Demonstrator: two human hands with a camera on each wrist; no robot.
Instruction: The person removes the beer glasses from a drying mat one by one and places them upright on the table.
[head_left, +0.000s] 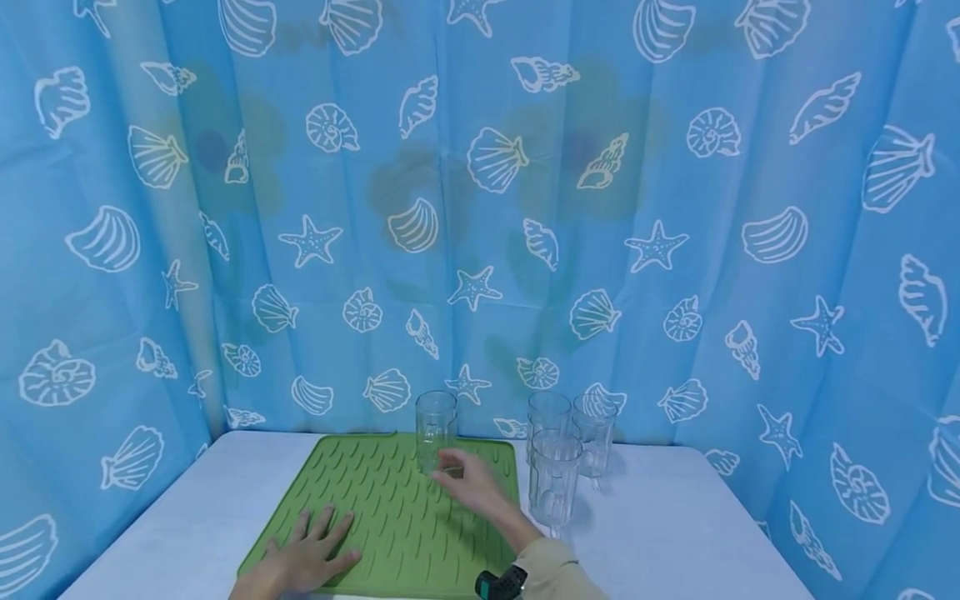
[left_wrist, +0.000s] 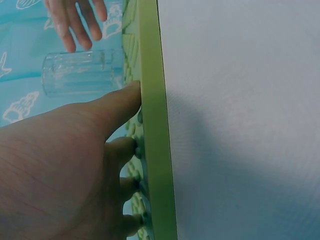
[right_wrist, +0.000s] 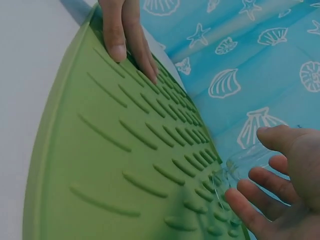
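A clear drinking glass [head_left: 436,421] stands upright near the far edge of a green ridged drying mat [head_left: 360,500]. My right hand [head_left: 474,487] is just to the right of this glass, fingers parted and loosely bent, with nothing gripped. In the right wrist view the fingers [right_wrist: 272,185] spread in front of the glass [right_wrist: 232,167], partly covering it. My left hand [head_left: 311,550] rests on the near left part of the mat with fingers spread. Its thumb [left_wrist: 122,102] touches the mat near the front rim in the left wrist view.
Three more clear glasses [head_left: 555,483] stand close together on the white table [head_left: 660,533], right of the mat. A blue curtain [head_left: 480,250] with white shell prints hangs behind the table and along both sides.
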